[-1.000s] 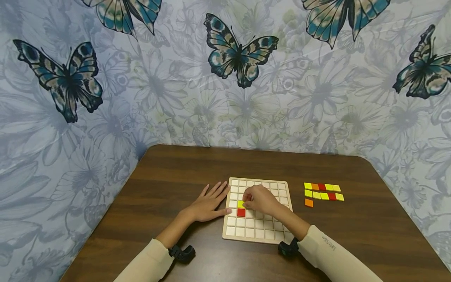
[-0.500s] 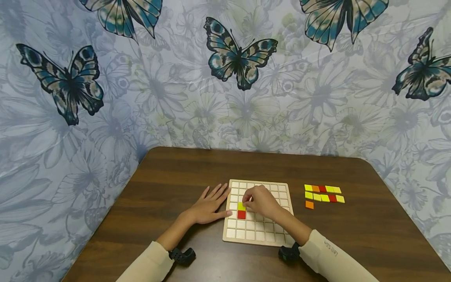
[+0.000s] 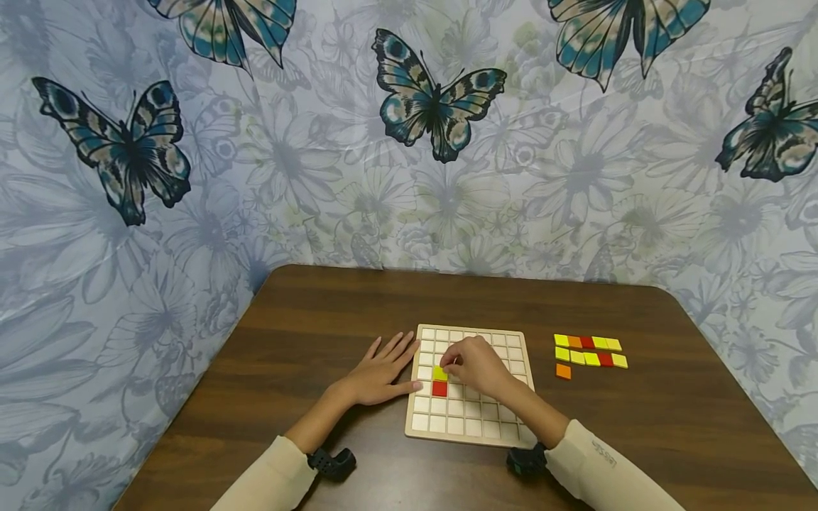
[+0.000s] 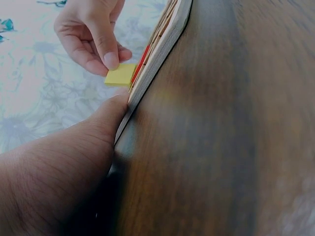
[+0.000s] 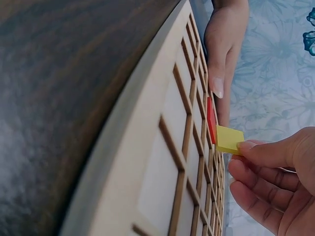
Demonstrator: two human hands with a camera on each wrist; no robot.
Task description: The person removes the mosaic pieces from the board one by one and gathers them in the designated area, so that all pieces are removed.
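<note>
My right hand (image 3: pixel 476 363) pinches a yellow square tile (image 5: pixel 229 138) between thumb and fingers above the wooden grid board (image 3: pixel 464 440). In the right wrist view the tile sticks out from the board's surface, its near edge close beside a red tile (image 5: pixel 211 120); whether it touches the board I cannot tell. That red tile lies in one of the board's cells, towards the left side. My left hand (image 3: pixel 375 375) lies spread on the table, its thumb and fingertips at the board's left edge. The right hand hides several cells of the board.
Right of the board, yellow, orange and red tiles form two rows, an upper row (image 3: pixel 586 342) and a lower row (image 3: pixel 592 359). Below them lies a single orange tile (image 3: pixel 563 371). The brown table (image 3: pixel 319 298) meets a butterfly-patterned cloth backdrop (image 3: pixel 441 213).
Both hands, the yellow tile and the board keep nearly the same places. Only a slight shift of the whole head view shows.
</note>
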